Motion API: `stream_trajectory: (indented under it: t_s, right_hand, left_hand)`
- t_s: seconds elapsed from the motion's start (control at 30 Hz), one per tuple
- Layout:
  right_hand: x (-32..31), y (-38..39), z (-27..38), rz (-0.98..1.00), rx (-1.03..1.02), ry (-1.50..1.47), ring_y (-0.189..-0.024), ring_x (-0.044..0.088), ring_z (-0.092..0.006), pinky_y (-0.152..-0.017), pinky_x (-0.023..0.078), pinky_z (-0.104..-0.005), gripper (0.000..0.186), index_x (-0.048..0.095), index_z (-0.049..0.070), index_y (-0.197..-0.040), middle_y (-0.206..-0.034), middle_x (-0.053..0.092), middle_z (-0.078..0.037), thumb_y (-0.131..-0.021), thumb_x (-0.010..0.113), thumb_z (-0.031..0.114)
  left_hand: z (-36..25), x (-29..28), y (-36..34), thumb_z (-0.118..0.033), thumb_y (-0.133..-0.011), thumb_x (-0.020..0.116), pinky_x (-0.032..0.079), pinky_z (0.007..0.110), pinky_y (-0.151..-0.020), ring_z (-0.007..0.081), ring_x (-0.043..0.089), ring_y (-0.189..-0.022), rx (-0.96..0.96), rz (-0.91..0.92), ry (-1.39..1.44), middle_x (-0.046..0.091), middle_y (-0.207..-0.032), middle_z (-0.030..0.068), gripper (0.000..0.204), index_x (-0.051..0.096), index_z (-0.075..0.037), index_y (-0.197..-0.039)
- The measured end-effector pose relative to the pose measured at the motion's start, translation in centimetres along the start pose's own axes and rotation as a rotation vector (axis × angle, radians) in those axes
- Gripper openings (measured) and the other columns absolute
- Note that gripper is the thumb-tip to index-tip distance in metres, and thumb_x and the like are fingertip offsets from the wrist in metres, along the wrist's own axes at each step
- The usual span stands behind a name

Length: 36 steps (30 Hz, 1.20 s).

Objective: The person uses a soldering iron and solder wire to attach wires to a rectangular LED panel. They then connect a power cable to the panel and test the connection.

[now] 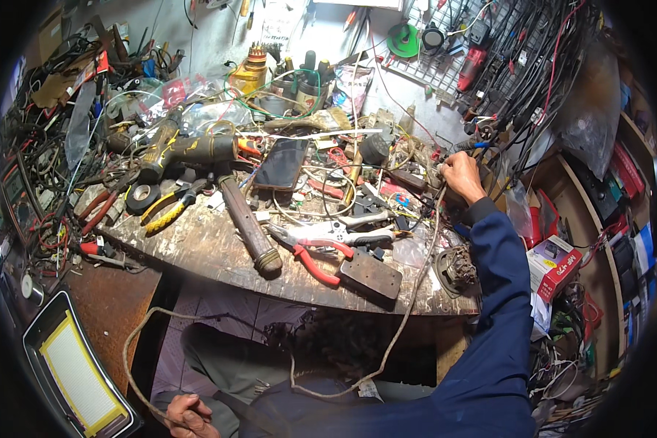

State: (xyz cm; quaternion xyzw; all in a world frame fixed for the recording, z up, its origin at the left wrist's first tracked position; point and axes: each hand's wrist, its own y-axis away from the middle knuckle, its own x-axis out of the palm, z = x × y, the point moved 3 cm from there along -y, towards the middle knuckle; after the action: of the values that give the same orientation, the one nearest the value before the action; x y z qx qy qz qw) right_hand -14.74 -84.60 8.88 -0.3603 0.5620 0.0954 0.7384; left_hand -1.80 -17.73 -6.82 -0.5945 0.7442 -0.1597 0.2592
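My left hand (190, 417) is low at the left by my leg, its fingers closed around a greyish-brown power cord (133, 336). The cord loops over my lap and rises across the bench's front edge on the right. Its other end goes up to my right hand (460, 177), which is stretched to the back right of the bench with its fingertips pinched together there. Small red parts (436, 156) sit right beside those fingertips; the cord's tip is hidden. A wire-wound motor part (456, 271) lies beneath my right forearm.
On the wooden bench (190, 244) lie red-handled pliers (315, 264), yellow-handled pliers (166, 210), a metal-tipped tube (248, 223), a dark block (371, 277), a phone (281, 164) and a power drill (186, 152). Cables (522, 80) hang at the back right. A red-white box (553, 266) stands right.
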Motion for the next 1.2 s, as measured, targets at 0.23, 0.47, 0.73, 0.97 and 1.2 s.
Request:
stream_trajectory:
  t_s: [0.23, 0.47, 0.73, 0.97, 1.2]
  right_hand:
    - [1.0, -0.3, 0.1, 0.024, -0.007, 0.063, -0.095, 0.069, -0.0516, -0.087, 0.055, -0.0558, 0.024, 0.074, -0.007, -0.087, -0.092, 0.070, -0.035, -0.084, 0.068, 0.017]
    - [5.8, -2.8, -3.3, 0.023, -0.271, 0.198, -0.090, 0.068, -0.0496, -0.079, 0.053, -0.0550, 0.030, 0.070, 0.000, -0.106, -0.093, 0.068, -0.030, -0.088, 0.062, 0.023]
    - [-7.6, 2.5, 17.5, 0.125, -0.561, -0.077, -0.090, 0.069, -0.0370, -0.083, 0.054, -0.0388, 0.029, 0.069, -0.007, -0.117, -0.101, 0.071, -0.026, -0.099, 0.064, 0.015]
    - [-13.8, 27.5, 46.5, 0.501, -1.636, -0.680, -0.101, 0.071, -0.0361, -0.090, 0.055, -0.0398, 0.054, 0.066, -0.006, -0.129, -0.115, 0.073, -0.023, -0.086, 0.083, 0.021]
    - [-4.7, 41.9, 49.8, 1.422, -1.698, -0.888, -0.074, 0.072, -0.0352, -0.068, 0.056, -0.0409, 0.043, 0.068, -0.003, -0.121, -0.087, 0.072, -0.020, -0.096, 0.077, 0.032]
  left_hand:
    - [0.3, -0.4, 1.0, -0.017, -0.107, 0.049, 0.053, 0.031, -0.061, 0.0176, 0.058, -0.063, -0.176, 0.095, 0.048, 0.065, -0.081, 0.0141, 0.028, 0.069, 0.001, -0.116]
    - [0.2, 0.2, 1.5, -0.004, -0.094, 0.057, 0.051, 0.031, -0.053, 0.0174, 0.064, -0.056, -0.173, 0.018, -0.041, 0.064, -0.067, 0.0089, 0.018, 0.071, 0.001, -0.104]
    - [0.0, -0.9, 2.3, -0.006, -0.092, 0.074, 0.056, 0.036, -0.060, 0.0264, 0.071, -0.070, -0.091, 0.124, -0.193, 0.071, -0.087, 0.0117, 0.026, 0.072, 0.000, -0.117]
    - [-3.1, -4.4, 4.7, -0.011, -0.082, 0.085, 0.056, 0.034, -0.057, 0.0229, 0.069, -0.068, 0.100, 0.029, -0.438, 0.061, -0.079, 0.0041, 0.022, 0.071, -0.008, -0.098]
    - [-7.2, -13.3, 7.0, -0.025, -0.081, 0.086, 0.057, 0.036, -0.065, 0.0247, 0.070, -0.079, 0.116, -0.125, -0.637, 0.061, -0.089, 0.0072, 0.034, 0.065, -0.006, -0.101]
